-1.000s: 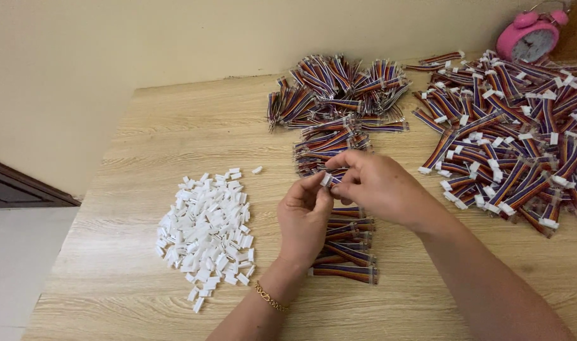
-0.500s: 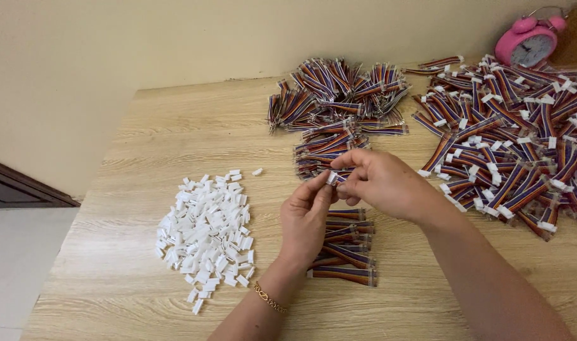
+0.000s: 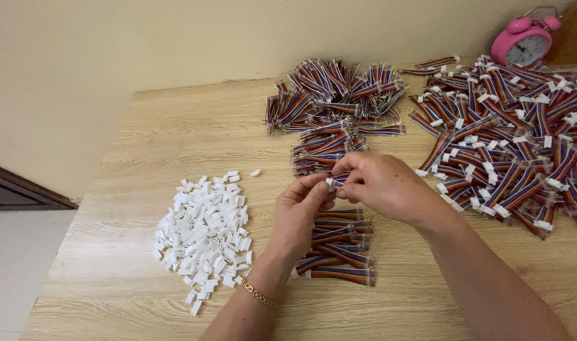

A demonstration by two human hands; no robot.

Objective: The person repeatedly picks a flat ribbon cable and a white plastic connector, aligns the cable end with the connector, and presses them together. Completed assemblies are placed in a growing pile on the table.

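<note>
Both hands [image 3: 345, 189] still pinch the ribbon cable [image 3: 336, 182].

I have one view only, from the camera on the person's head, so nothing is shared with a second view. It looks steeply down and forward across a wooden table [image 3: 174, 126] toward the far wall [image 3: 111, 44]. It sits close: the left hand [image 3: 298, 215] and right hand [image 3: 383, 186] meet near the middle of the frame, and the forearms run off the near edge. The table's left edge and a strip of floor [image 3: 17, 265] show at the left; the right side is cut off.
</note>
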